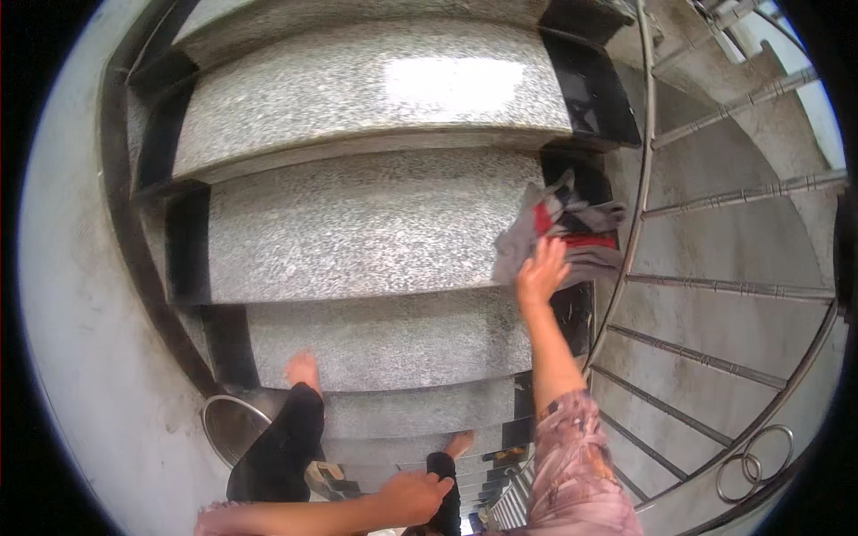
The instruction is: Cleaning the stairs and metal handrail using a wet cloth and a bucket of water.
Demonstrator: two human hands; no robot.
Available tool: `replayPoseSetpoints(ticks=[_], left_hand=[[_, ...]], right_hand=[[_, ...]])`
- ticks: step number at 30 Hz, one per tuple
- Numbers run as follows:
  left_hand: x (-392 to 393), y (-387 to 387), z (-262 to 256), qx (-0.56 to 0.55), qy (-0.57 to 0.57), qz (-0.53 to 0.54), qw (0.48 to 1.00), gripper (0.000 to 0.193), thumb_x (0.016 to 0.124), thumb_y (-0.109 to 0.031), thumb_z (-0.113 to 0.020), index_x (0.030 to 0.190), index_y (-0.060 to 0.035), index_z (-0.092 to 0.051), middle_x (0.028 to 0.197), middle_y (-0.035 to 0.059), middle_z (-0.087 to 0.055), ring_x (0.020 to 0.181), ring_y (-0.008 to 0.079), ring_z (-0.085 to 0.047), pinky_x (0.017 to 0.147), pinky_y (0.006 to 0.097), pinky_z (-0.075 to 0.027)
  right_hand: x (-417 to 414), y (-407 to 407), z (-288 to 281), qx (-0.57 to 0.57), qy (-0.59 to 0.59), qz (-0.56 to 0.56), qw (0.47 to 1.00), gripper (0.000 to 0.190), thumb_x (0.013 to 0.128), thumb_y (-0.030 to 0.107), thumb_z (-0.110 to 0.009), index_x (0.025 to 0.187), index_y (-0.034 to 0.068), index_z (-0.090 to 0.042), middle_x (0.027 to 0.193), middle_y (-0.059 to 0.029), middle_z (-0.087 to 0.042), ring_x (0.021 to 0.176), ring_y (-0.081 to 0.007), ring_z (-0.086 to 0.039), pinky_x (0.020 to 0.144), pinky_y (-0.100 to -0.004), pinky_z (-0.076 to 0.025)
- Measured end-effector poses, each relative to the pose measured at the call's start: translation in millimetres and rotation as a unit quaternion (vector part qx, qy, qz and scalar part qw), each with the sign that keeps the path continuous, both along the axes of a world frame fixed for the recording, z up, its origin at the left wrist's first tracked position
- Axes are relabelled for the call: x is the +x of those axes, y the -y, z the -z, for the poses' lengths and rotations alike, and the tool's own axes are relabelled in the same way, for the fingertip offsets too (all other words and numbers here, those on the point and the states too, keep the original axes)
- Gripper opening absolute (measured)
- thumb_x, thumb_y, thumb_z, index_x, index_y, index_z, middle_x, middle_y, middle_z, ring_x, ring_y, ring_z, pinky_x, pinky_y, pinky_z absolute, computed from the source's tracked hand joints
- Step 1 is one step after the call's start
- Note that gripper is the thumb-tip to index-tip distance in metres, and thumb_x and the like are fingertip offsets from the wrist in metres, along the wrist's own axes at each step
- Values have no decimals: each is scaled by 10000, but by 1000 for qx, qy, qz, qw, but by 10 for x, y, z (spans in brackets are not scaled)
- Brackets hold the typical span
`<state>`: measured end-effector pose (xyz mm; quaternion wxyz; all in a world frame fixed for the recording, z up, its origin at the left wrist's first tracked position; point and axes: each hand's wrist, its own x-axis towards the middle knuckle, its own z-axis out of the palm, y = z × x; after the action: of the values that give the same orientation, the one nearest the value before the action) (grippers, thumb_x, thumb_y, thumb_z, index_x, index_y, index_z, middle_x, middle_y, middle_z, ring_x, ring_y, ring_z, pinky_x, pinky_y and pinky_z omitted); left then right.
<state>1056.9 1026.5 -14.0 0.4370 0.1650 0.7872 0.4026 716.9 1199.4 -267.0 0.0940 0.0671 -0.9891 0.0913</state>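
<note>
My right hand point(544, 271) holds a crumpled grey cloth point(593, 261) with red and dark patches against a stair tread, its fingers extended over the cloth. The cloth lies at the tread's right end, over the black stone border and part of the speckled grey granite tread point(362, 234). My left hand point(415, 497) is low in the view, in front of my right leg point(442, 469). Its fingers are curled together, and nothing shows in them.
A metal railing point(643, 120) with ringed bars curves along the right side. At the left, a white wall point(74, 268) rises beside dark skirting. A round metal basin point(231, 422) stands by my left leg point(275, 449). My bare feet are on lower steps, and the flight descends behind me.
</note>
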Motion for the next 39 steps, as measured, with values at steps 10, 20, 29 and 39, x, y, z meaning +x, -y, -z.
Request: replayPoseSetpoints(ticks=[10,20,29,39], left_hand=[[592,120,183,-59,-122,-12,991,309,793,-211,-554,1063,-67,-600,864,73,-633,810,224,-615,632,416,-469],[637,1565,1466,-201,-80,-102,971,322,807,-208,-535,1088,-61,-589,888,80,-631,816,236,-613,655,426,-477],[948,2249,3493,-367,-232,-345,832,265,837,-143,-500,1089,-92,-566,983,89,-611,901,271,-621,723,426,-505],[1290,717,652,-208,-45,-93,973,417,870,-209,-481,1253,-48,-521,1150,169,-589,1037,292,-580,847,518,-450]], right_hand=[[1182,3234,-302,-116,58,-223,966,474,826,173,-549,1300,184,-536,1467,-173,-339,1394,-368,-233,1051,-670,-147],[2827,5447,-159,-204,114,-551,801,436,806,193,-504,1218,72,-580,1383,-171,-459,1366,-345,-309,1075,-653,-135],[4001,5569,679,57,482,-591,644,322,847,191,-485,1082,74,-673,1182,-144,-625,1115,-291,-587,940,-441,-448],[2859,2872,971,-134,385,-307,860,292,812,224,-501,1001,81,-672,1063,-173,-651,972,-357,-619,840,-472,-489]])
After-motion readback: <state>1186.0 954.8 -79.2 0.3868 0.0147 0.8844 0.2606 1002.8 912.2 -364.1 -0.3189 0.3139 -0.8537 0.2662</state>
